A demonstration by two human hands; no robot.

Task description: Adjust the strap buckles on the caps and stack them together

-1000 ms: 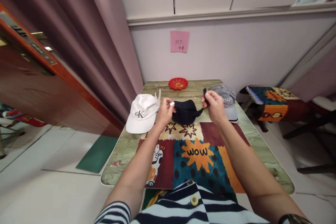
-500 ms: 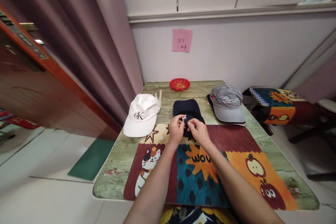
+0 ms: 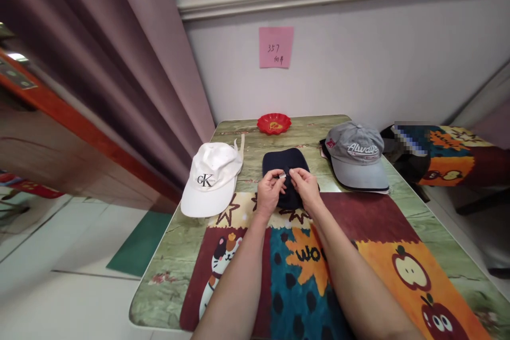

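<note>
Around the middle of the table [image 3: 159,281], you've got the navy cap [image 3: 283,158] lying partly over the far edge of the printed mat [image 3: 378,223], with your left hand [image 3: 269,191] pinching its silver clasp [image 3: 282,176] and your right hand [image 3: 306,187] nipped onto the cap right beside that, exact bit too small to make out. White cap's [image 3: 213,175] by the left edge, gray "Always" cap's [image 3: 354,154] by the right, and the red dish [image 3: 274,124] sits near the far edge.
</note>
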